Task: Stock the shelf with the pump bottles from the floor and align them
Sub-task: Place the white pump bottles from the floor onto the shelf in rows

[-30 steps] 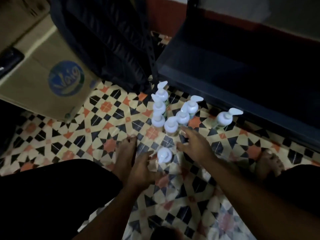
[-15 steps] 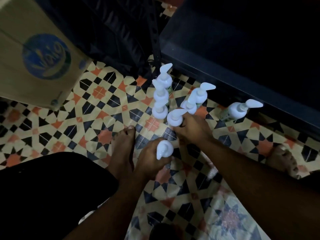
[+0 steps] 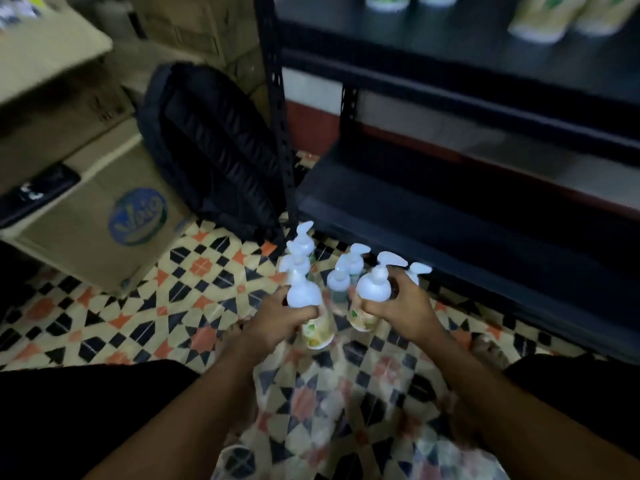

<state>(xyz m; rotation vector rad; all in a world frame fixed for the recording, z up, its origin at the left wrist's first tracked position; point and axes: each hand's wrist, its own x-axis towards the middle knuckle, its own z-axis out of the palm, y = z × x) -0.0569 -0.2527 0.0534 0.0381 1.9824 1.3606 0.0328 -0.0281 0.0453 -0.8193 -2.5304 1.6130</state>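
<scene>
My left hand (image 3: 277, 318) grips a clear pump bottle (image 3: 313, 327) with a white pump head, lifted off the patterned floor. A second pump bottle (image 3: 369, 306) is held the same way in my right hand (image 3: 401, 311), raised beside the first. Behind them several more pump bottles (image 3: 341, 275) stand on the tiles, close to the dark bottom shelf (image 3: 450, 216) of a black metal rack. An upper shelf (image 3: 485, 57) carries blurred bottles (image 3: 540, 19) at the top right.
A black backpack (image 3: 214, 150) leans against the rack's upright (image 3: 277, 109). Cardboard boxes (image 3: 93, 216) stand at the left, one with a blue round logo. My knees and a bare foot (image 3: 488, 344) frame the tiled floor (image 3: 138, 306).
Both hands have closed round a bottle each and lifted them off the floor. The camera has tilted up, bringing the upper shelf into view.
</scene>
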